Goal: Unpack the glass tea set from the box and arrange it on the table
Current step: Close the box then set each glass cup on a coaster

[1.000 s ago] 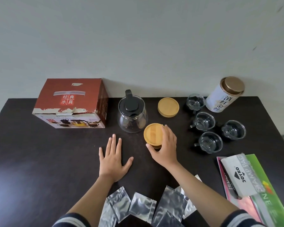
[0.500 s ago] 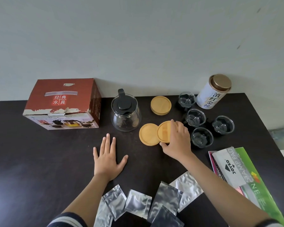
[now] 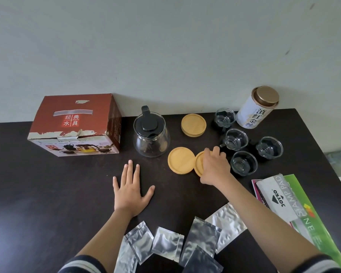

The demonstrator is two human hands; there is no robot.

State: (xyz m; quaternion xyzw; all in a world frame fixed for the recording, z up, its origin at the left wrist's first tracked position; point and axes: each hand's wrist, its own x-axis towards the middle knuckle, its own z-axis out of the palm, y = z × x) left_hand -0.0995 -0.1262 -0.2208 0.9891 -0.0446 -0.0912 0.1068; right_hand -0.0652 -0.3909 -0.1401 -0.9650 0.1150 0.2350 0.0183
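Two bamboo coasters lie flat at the table's middle; the bare one (image 3: pixel 181 160) sits at about nine o'clock from the right hand (image 3: pixel 215 166), its rim touching or just overlapping the covered coaster (image 3: pixel 198 162), which that hand holds with fingers curled over its far edge; whether it rests fully flat or is tipped a little I cannot tell, since the hand hides most of it. A short stack of coasters (image 3: pixel 193 125) waits at twelve o'clock from the hand, and the four glass cups (image 3: pixel 243 163) cluster from one to three o'clock, the nearest just beside the knuckles; so the right hand is far the nearer to both, and any placing of cups on coasters would likely fall to it. The left hand (image 3: pixel 130 189) lies flat on the dark table (image 3: pixel 47 194), fingers straight and spread, gripping nothing, at six o'clock from the glass teapot (image 3: pixel 151 134). The red box (image 3: pixel 75 125) stands shut at ten o'clock, contents unseen; the foil sachets (image 3: pixel 165 245) are partly cut off.
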